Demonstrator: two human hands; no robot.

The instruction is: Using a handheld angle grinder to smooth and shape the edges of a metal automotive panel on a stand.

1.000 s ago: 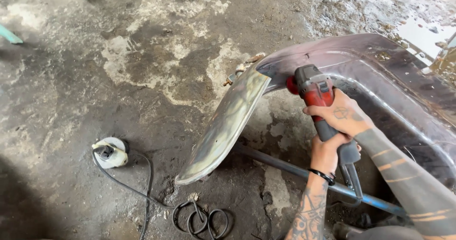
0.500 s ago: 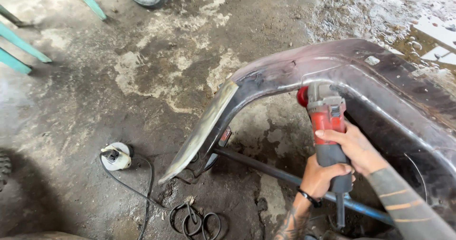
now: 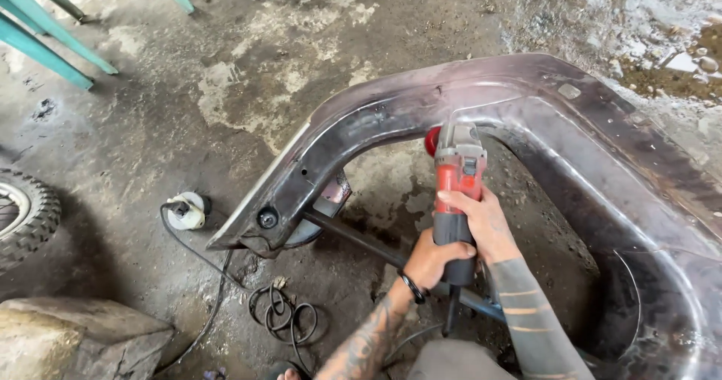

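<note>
**Both hands on the grinder, head up against the panel's inner bend**

From my remote view, my right hand (image 3: 487, 222) had its grip wrapped over the red middle of the angle grinder (image 3: 456, 192), fingers lying across the top of the body. My left hand (image 3: 430, 261) was clamped around the dark rear handle just below it, a black band at the wrist. So both grips were full, closed on the same tool, the right one nearer the working end and the left one nearer me.

The grinder's long axis ran almost straight away from me, tail toward my lap, head pointing up the picture. Its grey head and the red disc guard sat against the inner edge of the curved metal body panel (image 3: 391, 121), right where the panel's arch bends. The work therefore lay directly ahead of the grips, along the tool's own line; I could not tell whether the disc itself was touching metal.

Further out, a dark bar (image 3: 353, 237) crossed beneath the panel. A black cable (image 3: 282, 312) coiled on the concrete floor (image 3: 150, 139), leading toward a white plug socket (image 3: 184, 211). A tyre (image 3: 26, 214) sat at the left edge, teal legs (image 3: 45, 38) above it.
</note>
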